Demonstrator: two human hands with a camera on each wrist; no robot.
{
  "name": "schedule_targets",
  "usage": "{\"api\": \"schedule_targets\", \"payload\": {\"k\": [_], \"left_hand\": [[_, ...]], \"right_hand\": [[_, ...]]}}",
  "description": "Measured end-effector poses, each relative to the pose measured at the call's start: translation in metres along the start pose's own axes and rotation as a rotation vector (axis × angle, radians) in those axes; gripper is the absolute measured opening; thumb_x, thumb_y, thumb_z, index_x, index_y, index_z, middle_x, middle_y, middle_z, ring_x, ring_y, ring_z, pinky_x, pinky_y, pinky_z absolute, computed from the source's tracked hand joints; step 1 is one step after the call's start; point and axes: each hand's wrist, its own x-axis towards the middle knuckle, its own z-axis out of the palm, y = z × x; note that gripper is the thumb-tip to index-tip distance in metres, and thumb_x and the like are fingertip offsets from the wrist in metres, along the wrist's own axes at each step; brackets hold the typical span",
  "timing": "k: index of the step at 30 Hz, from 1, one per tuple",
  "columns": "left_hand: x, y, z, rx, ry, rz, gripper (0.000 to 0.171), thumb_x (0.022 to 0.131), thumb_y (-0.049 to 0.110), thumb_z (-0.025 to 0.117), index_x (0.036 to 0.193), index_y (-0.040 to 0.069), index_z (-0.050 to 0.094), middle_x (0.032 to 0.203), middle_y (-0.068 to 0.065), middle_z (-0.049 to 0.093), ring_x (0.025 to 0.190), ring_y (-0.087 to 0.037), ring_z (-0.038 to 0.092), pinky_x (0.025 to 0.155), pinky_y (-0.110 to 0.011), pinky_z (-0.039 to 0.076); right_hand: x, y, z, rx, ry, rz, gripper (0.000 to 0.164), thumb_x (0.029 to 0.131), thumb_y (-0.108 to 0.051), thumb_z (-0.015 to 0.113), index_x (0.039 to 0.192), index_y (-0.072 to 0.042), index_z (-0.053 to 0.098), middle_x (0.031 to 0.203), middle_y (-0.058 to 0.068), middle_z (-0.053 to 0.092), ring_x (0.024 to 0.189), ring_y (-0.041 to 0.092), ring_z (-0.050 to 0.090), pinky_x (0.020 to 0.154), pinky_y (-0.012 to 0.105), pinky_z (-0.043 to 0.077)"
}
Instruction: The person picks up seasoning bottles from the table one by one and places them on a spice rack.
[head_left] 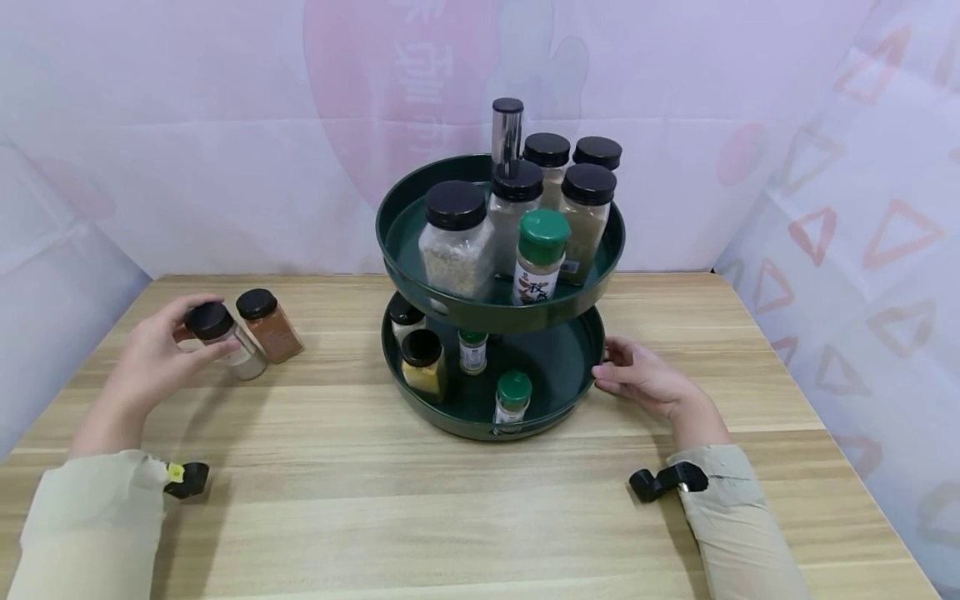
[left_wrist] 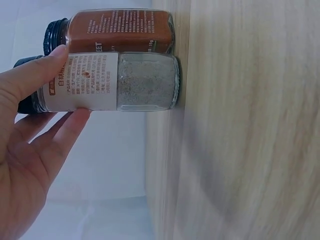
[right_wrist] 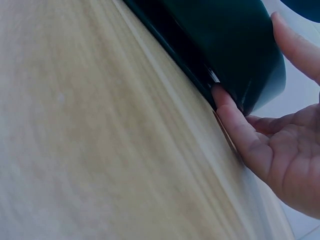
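My left hand (head_left: 153, 346) pinches a black-lidded spice jar (head_left: 247, 360) near its top, thumb on one side and fingers on the other. In the left wrist view the jar shows pale greyish powder (left_wrist: 147, 82) below a white label, its base at the tabletop. Right beside it stands a similar jar of reddish-brown powder (head_left: 276, 337). My right hand (head_left: 651, 379) holds the side of the dark green two-tier rack's lower tray (head_left: 551, 375). In the right wrist view, the thumb is at the tray's upper edge and fingers (right_wrist: 232, 117) are at its bottom edge.
The upper tray (head_left: 408, 225) carries several black-lidded jars and a green-capped bottle (head_left: 542, 250) around a metal post (head_left: 507, 133). On the lower tray stand a yellow-powder jar (head_left: 423, 367), another black-lidded jar (head_left: 405, 317) and two green-capped bottles. Printed cloth (head_left: 225, 167) hangs behind the wooden table (head_left: 375, 517).
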Motion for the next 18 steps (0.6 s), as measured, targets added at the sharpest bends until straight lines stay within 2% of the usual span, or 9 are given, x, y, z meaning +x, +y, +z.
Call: {"api": "schedule_targets", "payload": {"k": [3, 12, 15, 18], "left_hand": [[-0.002, 0.002, -0.001, -0.006, 0.010, 0.000, 0.065, 0.082, 0.015, 0.082, 0.138, 0.006, 0.051, 0.110, 0.031, 0.044, 0.087, 0.030, 0.039, 0.075, 0.006, 0.033], [-0.005, 0.007, -0.003, -0.020, 0.008, 0.007, 0.065, 0.082, 0.014, 0.083, 0.138, 0.008, 0.052, 0.107, 0.034, 0.045, 0.088, 0.030, 0.041, 0.077, 0.007, 0.034], [-0.006, 0.010, -0.003, -0.030, 0.004, 0.020, 0.065, 0.081, 0.014, 0.084, 0.138, 0.008, 0.053, 0.111, 0.028, 0.047, 0.090, 0.031, 0.042, 0.078, 0.007, 0.035], [-0.007, 0.017, -0.004, -0.032, -0.007, 0.032, 0.065, 0.081, 0.017, 0.084, 0.138, 0.009, 0.054, 0.117, 0.017, 0.052, 0.091, 0.031, 0.042, 0.077, 0.006, 0.036]], "right_hand": [[0.000, -0.001, 0.000, -0.005, 0.001, 0.000, 0.087, 0.098, -0.007, 0.059, 0.156, 0.006, -0.006, 0.160, 0.027, 0.001, 0.109, 0.004, 0.052, 0.093, 0.016, 0.052], [0.000, 0.000, 0.000, -0.004, 0.005, 0.007, 0.088, 0.098, -0.008, 0.059, 0.156, 0.005, -0.005, 0.160, 0.026, 0.001, 0.110, 0.005, 0.051, 0.093, 0.016, 0.052], [0.000, 0.000, 0.000, -0.010, 0.004, 0.007, 0.088, 0.098, -0.009, 0.060, 0.156, 0.005, -0.005, 0.160, 0.026, 0.001, 0.111, 0.006, 0.050, 0.094, 0.016, 0.052], [0.000, 0.000, 0.000, -0.009, 0.003, 0.005, 0.088, 0.098, -0.010, 0.060, 0.156, 0.005, -0.005, 0.160, 0.026, 0.001, 0.112, 0.006, 0.050, 0.094, 0.016, 0.052]]}}
